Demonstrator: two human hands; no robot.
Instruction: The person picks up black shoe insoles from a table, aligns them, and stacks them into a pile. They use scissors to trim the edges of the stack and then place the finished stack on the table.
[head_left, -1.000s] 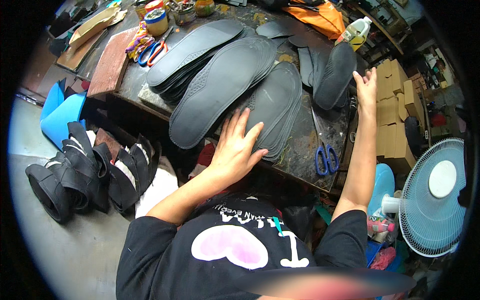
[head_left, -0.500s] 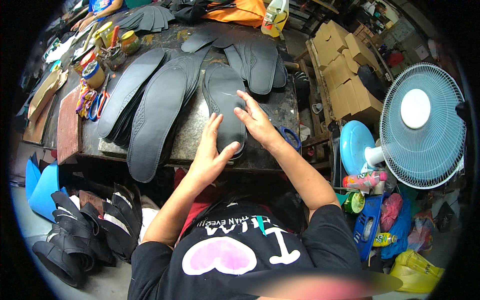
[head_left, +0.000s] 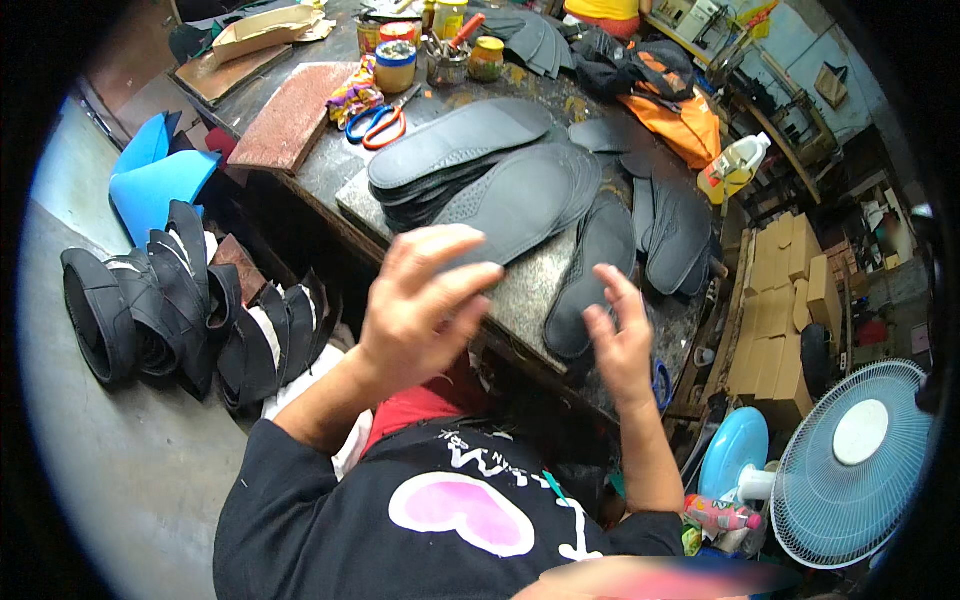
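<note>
Stacks of black shoe insoles lie on the dark workbench [head_left: 345, 195]. My left hand [head_left: 425, 300] is raised in front of the fanned middle insole stack [head_left: 525, 200], fingers apart and slightly bent, covering its near end; whether it touches the stack I cannot tell. My right hand [head_left: 623, 345] is open beside the near end of a narrower insole stack [head_left: 597, 265], with nothing in it. Left of the middle pile is another insole stack [head_left: 450, 140]. A further insole stack [head_left: 677, 240] sits at the right. Under the piles is a grey stone slab [head_left: 530, 290].
Scissors [head_left: 376, 126] with blue and orange handles lie near a reddish board [head_left: 296, 118]. Jars [head_left: 395, 66] stand farther back. A yellow-liquid jug [head_left: 735, 165] is at the far right corner. Rolled black pieces [head_left: 140, 310] lie on the floor left; a fan [head_left: 850, 460] stands right.
My view has swung left, shifting the bench rightward in the picture. Both hands have come away from the narrow insole stack; the left is now by the middle stack.
</note>
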